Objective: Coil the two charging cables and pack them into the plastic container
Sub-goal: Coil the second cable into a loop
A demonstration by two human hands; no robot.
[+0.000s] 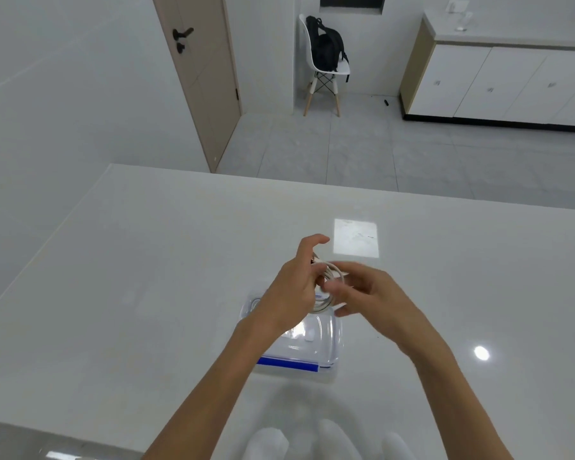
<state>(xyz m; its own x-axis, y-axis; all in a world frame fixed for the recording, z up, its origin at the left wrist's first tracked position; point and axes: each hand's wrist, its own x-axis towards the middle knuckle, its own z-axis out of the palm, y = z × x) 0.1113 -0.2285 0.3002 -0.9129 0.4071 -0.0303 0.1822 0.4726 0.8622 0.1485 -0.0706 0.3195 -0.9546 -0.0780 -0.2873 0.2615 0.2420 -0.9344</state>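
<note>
Above the plastic container [322, 340] on the counter [146, 260]: white charging cable [329, 280], wound in loops, gripped by left hand [292, 287]; right hand [362, 293] pinching the coil. Coiling judged nearly complete; lowering into the container is required next.

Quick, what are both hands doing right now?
Left hand: closed on the coiled white cable.
Right hand: fingers on the same cable; blurred, so its grip cannot be told.
</note>
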